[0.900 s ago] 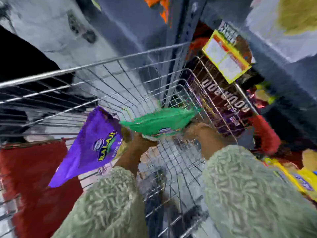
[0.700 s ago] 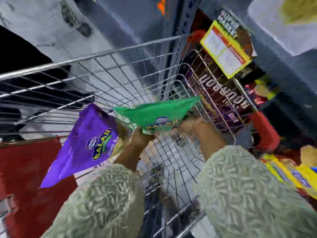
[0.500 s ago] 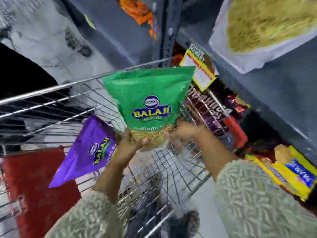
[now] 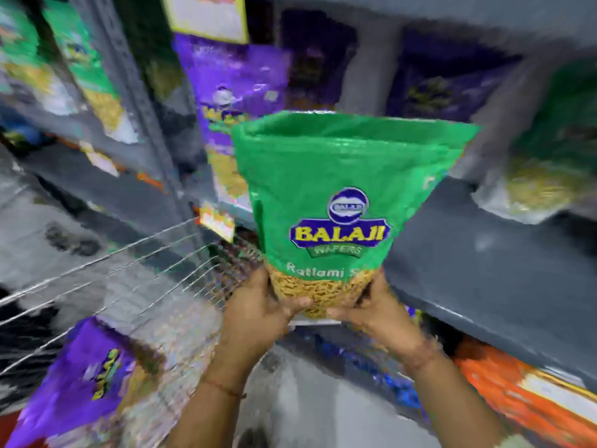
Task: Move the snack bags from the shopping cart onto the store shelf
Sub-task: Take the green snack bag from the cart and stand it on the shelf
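I hold a green Balaji snack bag [image 4: 336,195] upright by its bottom corners. My left hand [image 4: 258,315] grips the lower left corner and my right hand [image 4: 381,315] grips the lower right. The bag is raised in front of the grey store shelf [image 4: 484,270], level with its bare board. A purple snack bag [image 4: 84,383] lies in the wire shopping cart [image 4: 129,273] at the lower left. The picture is blurred by motion.
Purple bags [image 4: 239,92] and dark bags stand at the back of the shelf. A clear pack of yellow snack [image 4: 533,185] lies on the shelf at right. Green packs [image 4: 84,63] hang at far left behind a grey upright post [image 4: 139,101]. Orange packs [image 4: 517,392] fill the lower shelf.
Both hands have lifted the green bag out of the cart, turned it upright and carried it up and right to the shelf. The view has swung up toward the shelves.
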`<state>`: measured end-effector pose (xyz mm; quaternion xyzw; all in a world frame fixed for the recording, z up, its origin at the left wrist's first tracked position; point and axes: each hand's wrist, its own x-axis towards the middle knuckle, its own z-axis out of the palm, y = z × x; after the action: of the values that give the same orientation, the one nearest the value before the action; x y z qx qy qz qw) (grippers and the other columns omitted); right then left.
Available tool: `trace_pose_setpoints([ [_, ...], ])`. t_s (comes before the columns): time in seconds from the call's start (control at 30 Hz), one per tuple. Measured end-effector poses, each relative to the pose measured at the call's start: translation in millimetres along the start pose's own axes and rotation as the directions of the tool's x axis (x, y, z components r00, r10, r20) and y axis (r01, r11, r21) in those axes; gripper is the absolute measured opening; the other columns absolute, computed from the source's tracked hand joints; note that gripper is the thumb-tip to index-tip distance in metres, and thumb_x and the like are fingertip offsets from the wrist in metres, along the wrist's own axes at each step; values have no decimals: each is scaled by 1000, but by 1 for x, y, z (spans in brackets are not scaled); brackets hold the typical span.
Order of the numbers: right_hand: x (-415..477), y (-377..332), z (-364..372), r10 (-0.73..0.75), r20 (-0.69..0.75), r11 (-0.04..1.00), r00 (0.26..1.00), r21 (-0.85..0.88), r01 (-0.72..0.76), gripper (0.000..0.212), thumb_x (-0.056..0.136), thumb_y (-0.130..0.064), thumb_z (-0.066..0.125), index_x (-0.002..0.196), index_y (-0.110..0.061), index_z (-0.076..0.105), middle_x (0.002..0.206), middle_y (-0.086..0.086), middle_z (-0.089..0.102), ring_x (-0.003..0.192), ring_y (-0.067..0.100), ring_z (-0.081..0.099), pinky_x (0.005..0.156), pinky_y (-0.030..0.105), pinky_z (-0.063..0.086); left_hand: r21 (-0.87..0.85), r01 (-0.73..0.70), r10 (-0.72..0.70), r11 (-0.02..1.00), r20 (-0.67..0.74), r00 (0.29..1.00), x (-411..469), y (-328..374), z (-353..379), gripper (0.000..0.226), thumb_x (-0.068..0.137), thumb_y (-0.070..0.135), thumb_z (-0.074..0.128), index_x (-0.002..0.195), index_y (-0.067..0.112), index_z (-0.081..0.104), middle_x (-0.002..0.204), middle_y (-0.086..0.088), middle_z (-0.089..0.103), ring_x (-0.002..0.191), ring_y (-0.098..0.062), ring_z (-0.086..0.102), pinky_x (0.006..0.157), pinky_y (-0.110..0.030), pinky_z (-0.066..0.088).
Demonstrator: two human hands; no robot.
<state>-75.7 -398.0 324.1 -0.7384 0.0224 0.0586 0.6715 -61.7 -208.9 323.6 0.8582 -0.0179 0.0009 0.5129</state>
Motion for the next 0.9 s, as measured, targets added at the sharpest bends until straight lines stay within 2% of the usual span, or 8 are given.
trace_pose_setpoints([
  [0.07, -19, -1, -47, -47, -139, 998, 989, -53, 40, 69, 57, 12, 75, 101, -28, 41, 102, -12, 56, 86, -13, 58, 74, 6, 46, 45, -123, 119, 991, 81, 990, 2, 31, 42, 49, 63, 37, 78, 104, 23, 55, 72, 15, 60, 72, -15, 62, 51, -10, 34],
  [0.2, -44, 1, -130, -141, -362, 985, 921, -142, 95, 76, 56, 12, 76, 112, -21, 37, 99, -15, 55, 79, -20, 55, 69, -1, 42, -67, -277, 285, 958, 253, 924, 16, 81, 124, 50, 73, 25, 73, 117, 13, 51, 105, -9, 70, 95, -18, 61, 67, -18, 37],
  [0.27, -48, 6, -167, -157, -457, 983, 875, -162, 91, 77, 56, 12, 76, 115, -15, 36, 98, -15, 53, 80, -17, 55, 78, 7, 46, -151, -246, 284, 957, 346, 894, 26, 101, 163, 51, 76, 25, 71, 120, 16, 46, 111, -6, 68, 103, -21, 62, 82, -27, 46],
  [0.37, -49, 18, -217, -114, -565, 989, 817, -142, 40, 72, 57, 7, 78, 107, -25, 37, 97, -14, 55, 89, 8, 56, 84, 29, 45, -214, -197, 275, 957, 448, 851, 42, 126, 219, 53, 78, 25, 69, 122, 17, 43, 109, 0, 64, 109, -23, 60, 89, -31, 46],
  [0.47, -43, 32, -249, -95, -599, 994, 795, -97, 46, 76, 56, 4, 79, 114, -22, 38, 107, -3, 57, 99, 17, 54, 92, 38, 45, -250, -136, 252, 959, 521, 816, 58, 137, 257, 59, 74, 29, 71, 123, 17, 41, 107, 1, 60, 114, -25, 58, 93, -29, 44],
  [0.57, -36, 40, -270, -89, -621, 996, 778, -70, 58, 80, 53, 2, 81, 115, -21, 36, 108, -4, 56, 100, 17, 54, 93, 40, 46, -289, -55, 216, 956, 563, 798, 70, 137, 285, 64, 62, 41, 67, 117, 25, 41, 114, 0, 60, 117, -26, 55, 107, -45, 40],
  [0.77, -33, 59, -278, -50, -590, 999, 806, -28, 42, 75, 63, -5, 78, 116, -30, 32, 109, -17, 54, 100, -3, 53, 77, 7, 46, -313, 19, 177, 949, 585, 792, 76, 121, 306, 53, 52, 57, 68, 97, 61, 40, 115, 12, 61, 116, -18, 55, 108, -48, 39],
  [0.9, -38, 70, -273, -42, -597, 997, 801, -79, -7, 75, 68, -13, 76, 127, -21, 30, 116, -8, 50, 108, 10, 48, 89, 22, 38, -286, -7, 178, 958, 578, 797, 69, 116, 305, 61, 62, 49, 68, 113, 60, 37, 124, 12, 57, 122, -18, 52, 108, -42, 38],
])
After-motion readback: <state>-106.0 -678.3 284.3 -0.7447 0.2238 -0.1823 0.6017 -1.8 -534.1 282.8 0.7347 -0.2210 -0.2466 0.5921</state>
